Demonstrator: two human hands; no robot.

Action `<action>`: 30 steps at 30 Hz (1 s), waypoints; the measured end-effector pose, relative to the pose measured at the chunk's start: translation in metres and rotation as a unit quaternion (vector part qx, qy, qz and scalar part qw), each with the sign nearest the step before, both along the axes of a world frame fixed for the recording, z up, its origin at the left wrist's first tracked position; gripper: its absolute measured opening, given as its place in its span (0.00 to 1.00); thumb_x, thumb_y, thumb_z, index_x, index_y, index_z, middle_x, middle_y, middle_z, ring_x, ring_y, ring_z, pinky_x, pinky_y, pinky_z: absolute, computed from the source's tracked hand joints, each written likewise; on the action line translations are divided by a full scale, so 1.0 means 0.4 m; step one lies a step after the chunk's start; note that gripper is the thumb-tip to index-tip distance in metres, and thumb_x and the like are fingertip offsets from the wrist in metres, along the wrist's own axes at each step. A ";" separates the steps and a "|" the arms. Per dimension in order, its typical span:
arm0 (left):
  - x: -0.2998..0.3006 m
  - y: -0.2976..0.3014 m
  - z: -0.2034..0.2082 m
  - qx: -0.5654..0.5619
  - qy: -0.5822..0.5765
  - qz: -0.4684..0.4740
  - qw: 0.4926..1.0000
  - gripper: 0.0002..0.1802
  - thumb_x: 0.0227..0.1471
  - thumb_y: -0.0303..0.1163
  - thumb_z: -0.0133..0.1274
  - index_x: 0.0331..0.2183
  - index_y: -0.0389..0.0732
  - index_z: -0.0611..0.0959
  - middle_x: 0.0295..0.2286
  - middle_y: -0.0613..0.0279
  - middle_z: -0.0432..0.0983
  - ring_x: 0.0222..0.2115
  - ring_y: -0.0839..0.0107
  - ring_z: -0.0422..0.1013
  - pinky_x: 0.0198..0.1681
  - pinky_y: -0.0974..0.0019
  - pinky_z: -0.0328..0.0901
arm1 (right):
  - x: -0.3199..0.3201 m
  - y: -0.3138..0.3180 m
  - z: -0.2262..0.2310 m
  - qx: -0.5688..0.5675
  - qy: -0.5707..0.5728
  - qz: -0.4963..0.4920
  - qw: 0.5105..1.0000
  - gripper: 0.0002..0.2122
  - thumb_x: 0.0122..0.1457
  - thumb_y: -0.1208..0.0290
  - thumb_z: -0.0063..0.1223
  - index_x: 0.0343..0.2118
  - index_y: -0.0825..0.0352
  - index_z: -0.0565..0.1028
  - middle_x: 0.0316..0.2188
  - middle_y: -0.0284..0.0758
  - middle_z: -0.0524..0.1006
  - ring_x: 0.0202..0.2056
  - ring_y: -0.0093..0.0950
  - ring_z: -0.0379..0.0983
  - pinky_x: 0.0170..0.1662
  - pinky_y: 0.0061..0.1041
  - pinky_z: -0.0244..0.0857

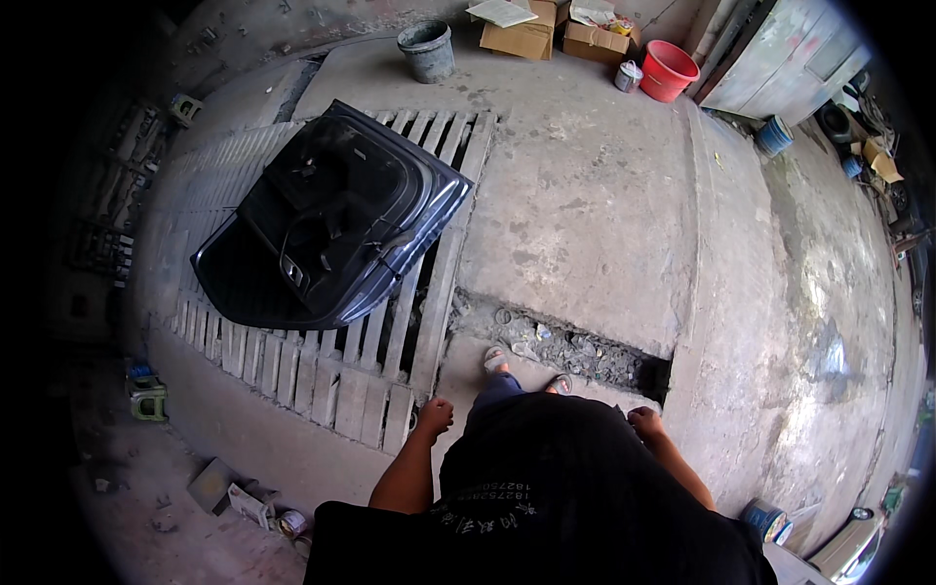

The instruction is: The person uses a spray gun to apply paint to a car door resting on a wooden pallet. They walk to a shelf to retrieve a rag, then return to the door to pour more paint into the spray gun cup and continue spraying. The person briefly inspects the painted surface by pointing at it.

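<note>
My left hand (436, 416) hangs beside my body with its fingers curled closed, and nothing shows in it. On the other side my right hand (644, 422) is also closed; a small dark bit shows at its fingertips, too small to name. Ahead and to the left, a dark car door (336, 219) lies with its inner trim panel facing up. It rests on a slatted floor grating (375, 336), out of reach of both hands. Neither hand touches it.
Before my feet runs a rubble-filled trench (585, 351). Gaps open between the grating slats. Farther off stand a grey bucket (427, 54), cardboard boxes (517, 37), a red tub (669, 72) and a blue can (774, 136). A green stool (147, 399) stands left.
</note>
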State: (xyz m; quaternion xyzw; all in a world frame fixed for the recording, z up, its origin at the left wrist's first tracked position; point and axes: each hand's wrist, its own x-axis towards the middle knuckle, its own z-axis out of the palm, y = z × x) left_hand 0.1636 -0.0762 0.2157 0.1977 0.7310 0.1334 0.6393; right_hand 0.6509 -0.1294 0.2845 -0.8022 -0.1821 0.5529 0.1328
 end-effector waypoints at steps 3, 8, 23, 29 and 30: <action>-0.003 0.000 0.005 0.000 0.000 0.000 1.000 0.07 0.45 0.34 0.50 0.28 0.42 0.75 0.18 0.67 0.69 0.16 0.76 0.67 0.17 0.70 0.61 | -0.011 0.011 0.021 -0.004 -0.008 0.012 1.000 0.08 0.52 0.74 0.48 0.33 0.72 0.72 0.23 0.37 0.73 0.20 0.26 0.70 0.20 0.23 0.65; 0.003 0.006 0.010 0.004 0.001 -0.002 1.000 0.06 0.46 0.34 0.49 0.28 0.42 0.75 0.18 0.67 0.69 0.15 0.76 0.67 0.16 0.70 0.60 | -0.005 0.007 0.012 -0.004 -0.012 0.013 1.000 0.10 0.51 0.72 0.49 0.34 0.72 0.73 0.25 0.37 0.75 0.23 0.26 0.71 0.25 0.25 0.66; -0.016 0.012 0.002 0.007 -0.006 0.001 1.000 0.06 0.45 0.34 0.49 0.27 0.42 0.74 0.18 0.67 0.69 0.16 0.76 0.67 0.16 0.70 0.61 | 0.017 -0.002 -0.040 -0.004 0.022 -0.016 1.000 0.08 0.53 0.73 0.47 0.34 0.71 0.71 0.23 0.36 0.73 0.20 0.26 0.71 0.21 0.23 0.66; -0.009 0.009 0.010 0.009 0.002 0.008 1.000 0.06 0.45 0.34 0.48 0.26 0.42 0.74 0.18 0.67 0.69 0.15 0.76 0.66 0.16 0.70 0.60 | 0.014 0.000 -0.031 -0.002 0.026 -0.016 1.000 0.08 0.53 0.73 0.47 0.34 0.71 0.71 0.23 0.37 0.73 0.20 0.26 0.71 0.21 0.23 0.65; -0.011 0.008 0.010 0.008 -0.006 0.009 1.000 0.06 0.45 0.34 0.48 0.26 0.42 0.74 0.18 0.67 0.68 0.15 0.76 0.66 0.16 0.70 0.60 | 0.013 0.001 -0.029 -0.003 0.021 -0.010 1.000 0.08 0.53 0.73 0.47 0.34 0.71 0.71 0.24 0.37 0.73 0.20 0.26 0.71 0.21 0.23 0.65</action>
